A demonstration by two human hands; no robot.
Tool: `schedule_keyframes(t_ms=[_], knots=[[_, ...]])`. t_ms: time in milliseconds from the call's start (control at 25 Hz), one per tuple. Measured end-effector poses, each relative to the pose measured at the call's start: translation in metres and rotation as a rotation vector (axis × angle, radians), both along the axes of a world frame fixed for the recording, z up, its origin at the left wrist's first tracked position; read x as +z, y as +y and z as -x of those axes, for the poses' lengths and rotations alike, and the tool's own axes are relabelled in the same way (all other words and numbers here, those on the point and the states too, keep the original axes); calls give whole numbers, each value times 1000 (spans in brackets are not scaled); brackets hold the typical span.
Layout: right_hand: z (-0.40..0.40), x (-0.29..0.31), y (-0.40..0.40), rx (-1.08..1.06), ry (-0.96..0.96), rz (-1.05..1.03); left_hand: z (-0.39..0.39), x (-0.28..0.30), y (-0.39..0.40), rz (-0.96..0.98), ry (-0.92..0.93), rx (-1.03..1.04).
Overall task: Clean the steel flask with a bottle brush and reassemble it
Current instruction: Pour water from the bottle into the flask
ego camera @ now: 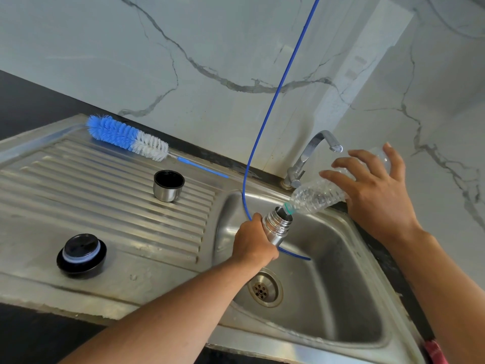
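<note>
My left hand grips the steel flask upright over the sink basin, its threaded mouth uncovered. My right hand holds a clear plastic bottle, tilted with its neck down at the flask's mouth. The blue and white bottle brush lies along the back of the ribbed drainboard. The steel cup lid stands mouth up in the middle of the drainboard. The black stopper sits near the drainboard's front left.
A thin blue hose hangs from above and curves into the basin behind the flask. The steel tap stands at the basin's back edge. The drain lies below my left wrist. A marble wall backs the counter.
</note>
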State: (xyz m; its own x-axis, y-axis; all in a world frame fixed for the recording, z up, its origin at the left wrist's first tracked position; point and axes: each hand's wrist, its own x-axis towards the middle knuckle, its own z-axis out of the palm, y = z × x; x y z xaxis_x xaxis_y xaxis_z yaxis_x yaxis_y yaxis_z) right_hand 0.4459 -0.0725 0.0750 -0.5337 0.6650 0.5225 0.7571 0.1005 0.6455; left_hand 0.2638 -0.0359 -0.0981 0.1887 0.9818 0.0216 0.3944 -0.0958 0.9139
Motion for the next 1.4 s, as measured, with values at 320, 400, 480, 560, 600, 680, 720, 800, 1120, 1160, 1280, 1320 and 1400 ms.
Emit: schedule_keyframes(t_ms=[320, 400, 480, 560, 600, 680, 720, 800, 1120, 1160, 1280, 1320, 1400], knots=[[-6, -23, -6, -104, 109, -32, 0, 1, 1, -3, -21, 5], [-7, -34, -12, -144, 213, -55, 0, 3, 1, -4, -20, 14], [-6, -47, -21, -198, 398, -69, 1, 7, 2, -8, -34, 25], [-2, -61, -30, -248, 686, -49, 1, 13, 1, -27, -45, 33], [3, -68, -35, -252, 884, -32, 2, 16, 1, -41, -50, 35], [16, -86, -43, -204, 1301, -8, 2, 22, -2, -65, -69, 29], [26, -96, -46, -175, 1467, 2, 3, 24, -4, -77, -82, 27], [52, -114, -51, -106, 1738, 10, 7, 31, -7, -102, -105, 32], [111, -135, -45, 0, 1983, -15, 70, 90, -24, -188, -137, 167], [120, -135, -44, 27, 1970, 5, 84, 99, -28, -197, -136, 183], [147, -132, -42, 112, 1938, 50, 123, 125, -36, -236, -92, 221], [161, -131, -42, 149, 1931, 78, 139, 133, -40, -249, -72, 236], [190, -131, -40, 213, 1906, 152, 169, 150, -49, -269, -43, 258]])
